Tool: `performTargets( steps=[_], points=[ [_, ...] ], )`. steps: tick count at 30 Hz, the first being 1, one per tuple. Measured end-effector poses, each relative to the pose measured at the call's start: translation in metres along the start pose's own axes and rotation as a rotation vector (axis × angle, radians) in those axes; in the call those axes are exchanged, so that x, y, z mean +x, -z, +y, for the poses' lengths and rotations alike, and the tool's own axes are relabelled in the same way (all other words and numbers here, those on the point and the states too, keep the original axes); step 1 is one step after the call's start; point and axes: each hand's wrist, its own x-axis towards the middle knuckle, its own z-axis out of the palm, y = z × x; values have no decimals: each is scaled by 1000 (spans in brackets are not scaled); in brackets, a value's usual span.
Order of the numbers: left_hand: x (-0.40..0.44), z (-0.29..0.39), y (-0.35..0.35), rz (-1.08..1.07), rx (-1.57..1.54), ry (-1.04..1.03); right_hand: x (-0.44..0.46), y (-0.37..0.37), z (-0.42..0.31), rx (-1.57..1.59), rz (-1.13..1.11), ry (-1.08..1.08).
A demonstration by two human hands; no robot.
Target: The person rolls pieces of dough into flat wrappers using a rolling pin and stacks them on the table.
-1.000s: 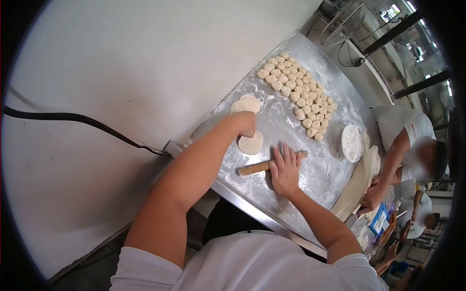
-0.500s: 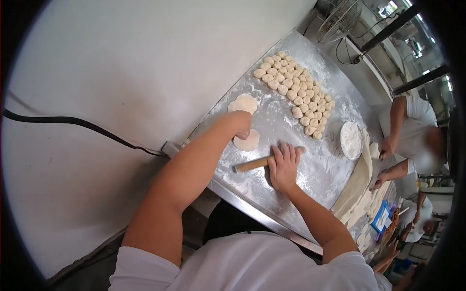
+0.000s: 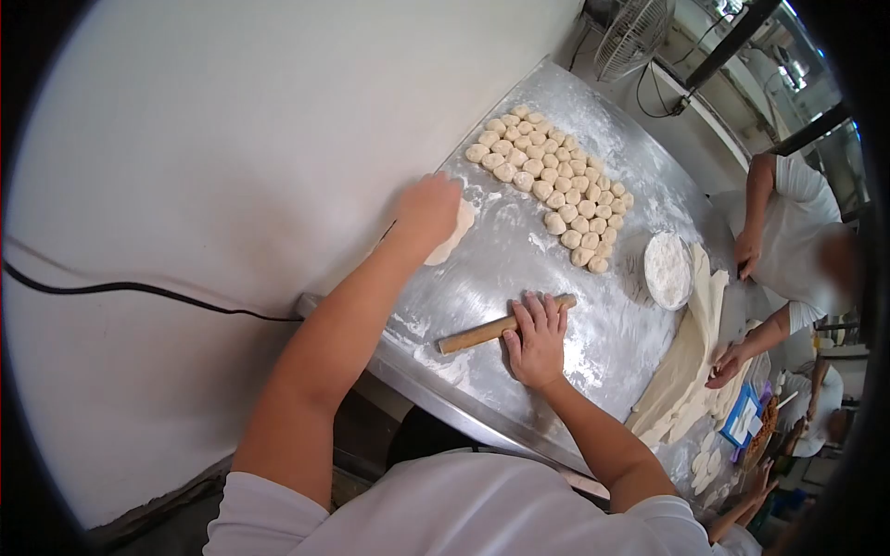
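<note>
My left hand (image 3: 430, 211) is at the wall side of the floured steel table, with its fingers curled at the edge of a flat dough round (image 3: 454, 239). The hand covers part of the dough, and its fingertips are mostly hidden. The round lies over the spot where other rounds were stacked. My right hand (image 3: 538, 347) rests across a wooden rolling pin (image 3: 477, 336), its fingers over the far half and its thumb along the near side. Bare metal lies under the pin.
Several small dough balls (image 3: 556, 176) stand in rows toward the back. A bowl of flour (image 3: 667, 271) is at the right, near a long dough sheet (image 3: 681, 371) that a co-worker's hands (image 3: 728, 366) touch. A blue container (image 3: 743, 415) and a fan (image 3: 633, 39) are farther off.
My left hand has carried the dough round from beside the rolling pin toward the wall, onto the stacked rounds. My right hand stays on the pin. The view has shifted slightly.
</note>
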Motion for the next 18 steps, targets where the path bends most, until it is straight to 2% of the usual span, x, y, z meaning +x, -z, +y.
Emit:
performTargets(
  steps=[2, 8, 11, 14, 18],
  points=[
    [17, 26, 6, -29, -106, -13, 0, 1, -1, 7, -4, -4],
    [92, 65, -44, 168, -255, -92, 1, 0, 3, 20, 2, -1],
    [116, 60, -75, 271, -84, -197, 2, 1, 4, 28, 13, -1],
    [117, 47, -76, 249, -90, -277, 1, 0, 4, 36, 17, -3],
    [95, 44, -34, 93, -110, -219, 2, 1, 5, 25, 5, -11]
  ],
)
